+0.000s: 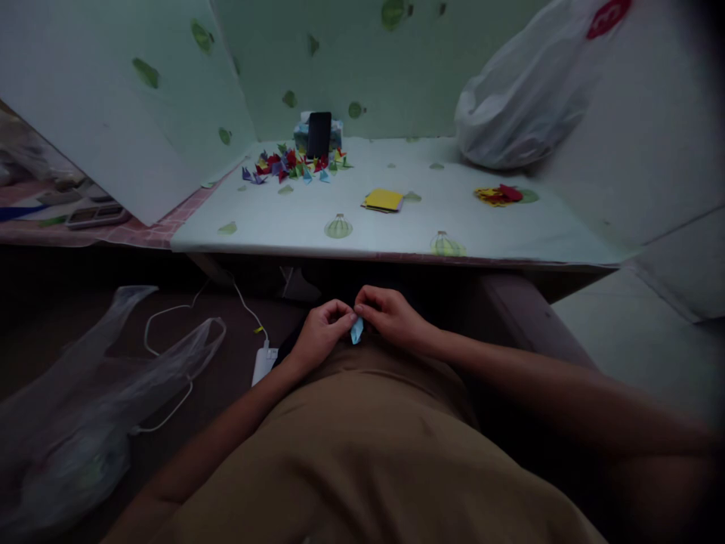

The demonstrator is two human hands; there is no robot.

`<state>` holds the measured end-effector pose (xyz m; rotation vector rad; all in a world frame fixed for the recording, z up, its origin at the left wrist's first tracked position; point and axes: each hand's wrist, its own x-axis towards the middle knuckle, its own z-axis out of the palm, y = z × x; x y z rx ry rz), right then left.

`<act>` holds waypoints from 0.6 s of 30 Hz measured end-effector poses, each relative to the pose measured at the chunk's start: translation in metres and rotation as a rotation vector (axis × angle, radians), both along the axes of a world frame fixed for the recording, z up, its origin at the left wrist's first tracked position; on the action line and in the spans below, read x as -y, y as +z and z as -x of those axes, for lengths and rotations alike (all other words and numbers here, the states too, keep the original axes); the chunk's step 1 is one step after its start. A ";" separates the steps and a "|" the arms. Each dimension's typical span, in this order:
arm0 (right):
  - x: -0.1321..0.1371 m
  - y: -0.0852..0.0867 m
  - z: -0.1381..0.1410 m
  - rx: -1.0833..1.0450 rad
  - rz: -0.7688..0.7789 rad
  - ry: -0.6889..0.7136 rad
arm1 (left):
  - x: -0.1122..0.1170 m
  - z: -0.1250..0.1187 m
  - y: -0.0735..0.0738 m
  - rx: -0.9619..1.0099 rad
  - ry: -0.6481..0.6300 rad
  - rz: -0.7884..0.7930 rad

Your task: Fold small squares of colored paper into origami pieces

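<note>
Below the table's front edge, both hands meet over my lap. My left hand [321, 329] and my right hand [390, 317] pinch a small light-blue folded paper piece [356, 330] between their fingertips. Fingers of both hands are curled closed on it. On the pale table [317, 219] above lie a stack of yellow paper squares [384, 200], a heap of small folded coloured paper pieces [291, 165] at the back, and a few red and yellow paper pieces [499, 195] to the right.
A dark phone [318, 134] leans upright against a tissue box behind the heap. A white plastic bag [521, 91] sits at the table's back right. A clear plastic bag [84, 423] lies on the floor at left, beside a white cable and charger [263, 363].
</note>
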<state>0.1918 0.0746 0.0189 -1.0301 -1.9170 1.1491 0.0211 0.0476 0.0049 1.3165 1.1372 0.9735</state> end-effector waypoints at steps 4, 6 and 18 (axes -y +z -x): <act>0.003 0.002 0.001 -0.013 -0.012 -0.055 | 0.000 -0.001 0.000 -0.002 0.009 -0.021; 0.004 0.003 0.000 -0.020 -0.001 -0.070 | 0.000 -0.001 -0.001 -0.005 0.011 -0.026; 0.002 0.006 0.000 -0.125 0.028 -0.143 | 0.002 -0.003 0.002 0.068 0.002 0.023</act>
